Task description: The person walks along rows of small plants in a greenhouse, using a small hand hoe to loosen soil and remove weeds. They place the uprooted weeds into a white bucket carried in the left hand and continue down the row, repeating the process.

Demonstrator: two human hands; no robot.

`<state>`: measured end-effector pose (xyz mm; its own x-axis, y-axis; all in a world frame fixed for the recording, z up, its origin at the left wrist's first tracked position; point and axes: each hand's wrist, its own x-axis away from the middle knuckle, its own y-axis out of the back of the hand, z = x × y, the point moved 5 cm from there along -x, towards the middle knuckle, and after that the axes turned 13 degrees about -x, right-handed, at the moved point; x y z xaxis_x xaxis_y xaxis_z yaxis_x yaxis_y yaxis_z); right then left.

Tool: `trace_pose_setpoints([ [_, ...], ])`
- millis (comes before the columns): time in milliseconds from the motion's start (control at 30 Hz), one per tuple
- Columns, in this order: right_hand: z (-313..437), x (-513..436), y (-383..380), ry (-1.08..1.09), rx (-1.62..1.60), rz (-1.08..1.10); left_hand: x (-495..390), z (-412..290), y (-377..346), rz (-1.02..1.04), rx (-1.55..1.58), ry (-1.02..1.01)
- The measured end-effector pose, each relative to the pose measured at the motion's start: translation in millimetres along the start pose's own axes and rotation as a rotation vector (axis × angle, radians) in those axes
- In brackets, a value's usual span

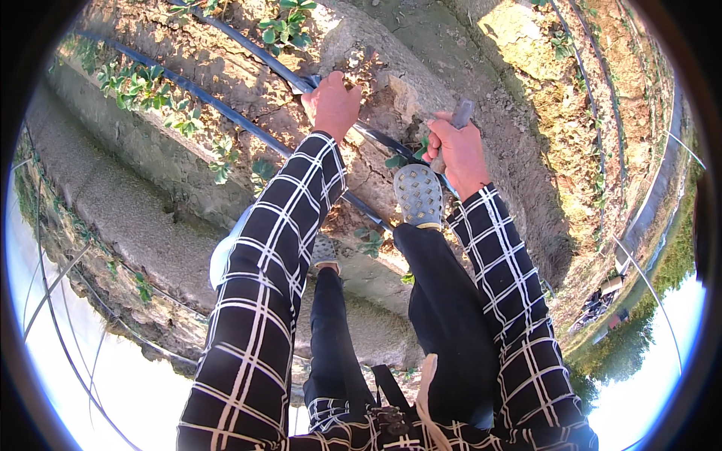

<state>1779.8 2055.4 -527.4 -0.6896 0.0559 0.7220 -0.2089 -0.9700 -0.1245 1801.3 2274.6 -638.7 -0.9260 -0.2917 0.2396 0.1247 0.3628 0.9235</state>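
Observation:
My left hand (334, 106) is closed around a black drip irrigation hose (256, 51) that runs over the soil bed; a dark folded scrap, maybe film, shows at its knuckles. In my right hand (458, 147) is the grayish handle of a tool (462, 114), its top standing out above the fist; the tool's lower end is hidden. Past my left hand the hose continues as a dark, flatter stretch (389, 141) towards my right hand and shoe. A small green plant (397, 161) grows beside the gray perforated shoe (418, 194) on my foot.
A second hose (208, 100) runs alongside, passing under my left forearm. Strawberry-like plants (135, 87) grow along the bed's edge. A sunken furrow (141, 225) lies at left, with my other shoe (325, 249) by the bed. Another planted bed with hoses (592, 101) stands at right.

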Motion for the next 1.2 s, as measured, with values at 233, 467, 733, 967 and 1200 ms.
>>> trace_pose_setpoints([
  [233, -7.5, 4.5, 1.0, 0.024, 0.066, 0.022, -30.1, -23.0, -9.7, 0.254, -0.151, 0.009],
  [467, -1.3, 3.9, -9.6, 0.043, 0.282, 0.050, -25.9, 14.1, -21.9, 0.157, 0.125, 0.151],
  [733, 24.6, -3.6, -18.5, 0.094, 0.368, 0.093, -14.6, 45.2, -37.8, 0.339, 1.206, 0.440],
  [967, 43.3, 4.3, -27.0, 0.102, 0.445, 0.072, 1.6, 61.8, -38.8, 0.355, 1.478, 0.515],
  [1200, 13.8, -41.8, -38.8, 0.211, 0.708, 0.065, 13.7, 67.2, -33.2, 0.366, 1.455, 0.500],
])
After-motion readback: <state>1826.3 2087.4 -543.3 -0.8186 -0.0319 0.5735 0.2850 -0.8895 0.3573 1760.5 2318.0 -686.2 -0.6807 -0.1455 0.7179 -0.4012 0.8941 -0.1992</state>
